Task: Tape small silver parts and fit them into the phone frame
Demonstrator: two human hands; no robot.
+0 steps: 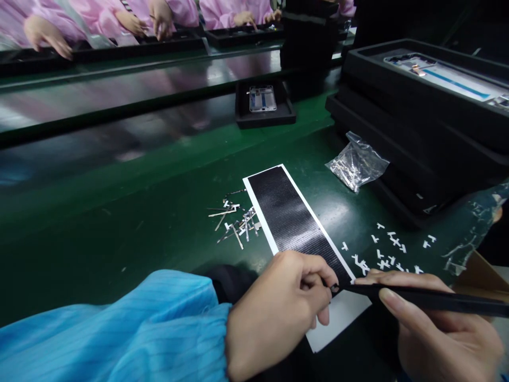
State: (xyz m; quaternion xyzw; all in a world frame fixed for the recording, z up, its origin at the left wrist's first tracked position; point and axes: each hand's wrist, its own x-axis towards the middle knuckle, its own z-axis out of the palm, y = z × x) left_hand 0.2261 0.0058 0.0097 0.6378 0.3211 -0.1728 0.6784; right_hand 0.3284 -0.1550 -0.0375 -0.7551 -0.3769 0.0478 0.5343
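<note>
My left hand [278,313] is closed in a pinch over the lower end of a sheet of black strips [284,207] with a white border. Between its thumb and forefinger is a small dark piece [334,288], too small to make out well. My right hand [441,329] grips black tweezers [421,297], whose tips point left and meet the pinched fingers. A loose pile of thin metallic strips [240,225] lies left of the sheet. To its right, several small white T-shaped bits [382,260] are scattered on the green table [159,228].
A clear bag of small parts [356,164] leans near stacked black trays [413,111] at the right. Farther back, a small black tray [265,116] holds a phone-like frame [262,99]. Across the table, people in pink sleeves [178,13] work at black trays. A cardboard box [483,276] is at the right edge.
</note>
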